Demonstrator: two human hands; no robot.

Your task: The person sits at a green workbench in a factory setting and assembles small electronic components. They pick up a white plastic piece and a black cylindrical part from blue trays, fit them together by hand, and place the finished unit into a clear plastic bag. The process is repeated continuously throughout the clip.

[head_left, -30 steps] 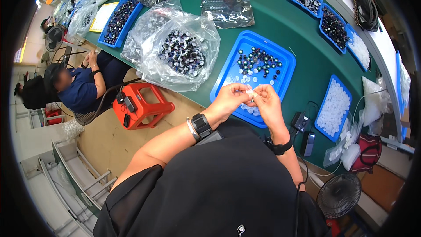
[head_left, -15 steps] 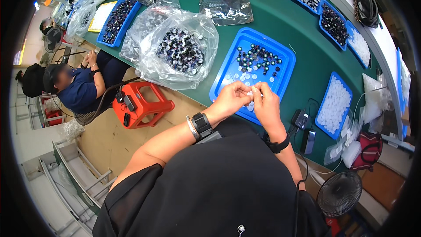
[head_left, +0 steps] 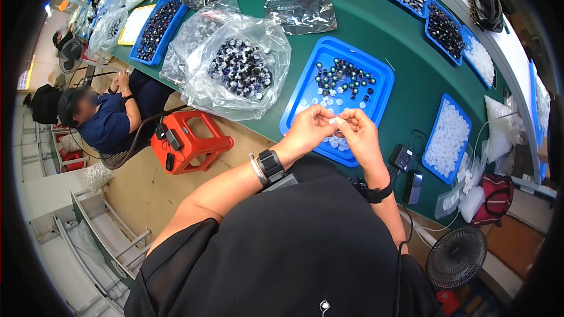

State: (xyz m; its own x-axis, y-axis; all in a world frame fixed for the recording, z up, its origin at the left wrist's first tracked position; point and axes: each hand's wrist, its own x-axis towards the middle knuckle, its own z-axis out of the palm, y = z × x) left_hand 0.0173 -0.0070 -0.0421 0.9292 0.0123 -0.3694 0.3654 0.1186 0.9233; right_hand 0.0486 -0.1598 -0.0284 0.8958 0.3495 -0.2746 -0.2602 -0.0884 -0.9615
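Above the near edge of a blue tray (head_left: pixel 385 91), my left hand (head_left: pixel 309 130) and my right hand (head_left: pixel 361 136) meet with their fingers pinched together. Between the fingertips a small whitish piece (head_left: pixel 334 121) shows; its exact shape is too small to make out. Inside the tray, beyond my hands, lie several dark round pieces (head_left: pixel 354 76) with shiny greenish tops. Clear round discs (head_left: pixel 331 102) are scattered nearer to my fingers, and more clear pieces (head_left: pixel 337 142) show below them.
Left of the tray stands an open plastic bag (head_left: pixel 241 70) of dark and clear parts. Blue trays of white pieces (head_left: pixel 445 138) and dark parts (head_left: pixel 445 30) line the right side. A black adapter (head_left: pixel 402 157) lies near my right wrist. A person (head_left: pixel 108 114) sits beyond a red stool (head_left: pixel 191 141).
My right hand has turned slightly, its fingers now lying flatter toward the left fingertips. More of the small whitish piece shows between them. The left hand has hardly moved.
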